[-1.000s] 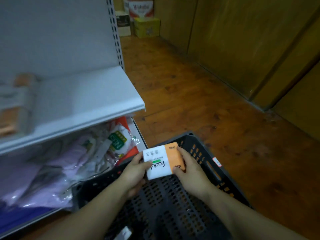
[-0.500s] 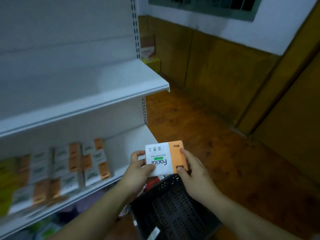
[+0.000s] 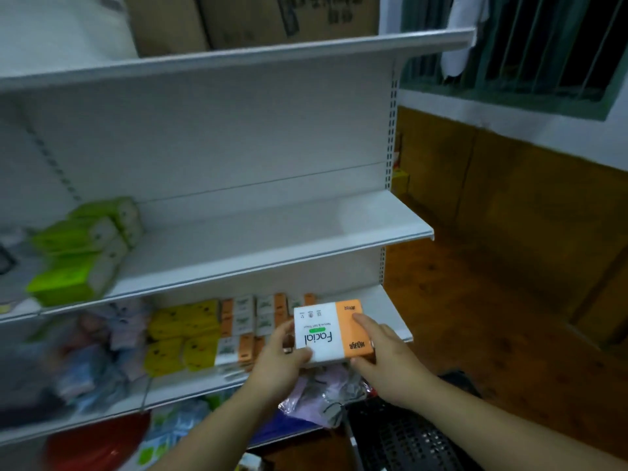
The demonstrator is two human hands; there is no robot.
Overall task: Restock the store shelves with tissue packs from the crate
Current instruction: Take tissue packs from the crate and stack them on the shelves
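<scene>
A white-and-orange tissue pack (image 3: 331,331) printed "Facial" is being held flat in front of the shelf (image 3: 390,311). It is being gripped by the left hand (image 3: 282,360) and right hand (image 3: 384,358), fingers (image 3: 365,322) curled onto its edges.

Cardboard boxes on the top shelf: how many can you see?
2. A narrower box stands on the left of the top shelf, and a wider printed box is right beside it. The frame cuts off their tops, so more may be hidden behind.
</scene>
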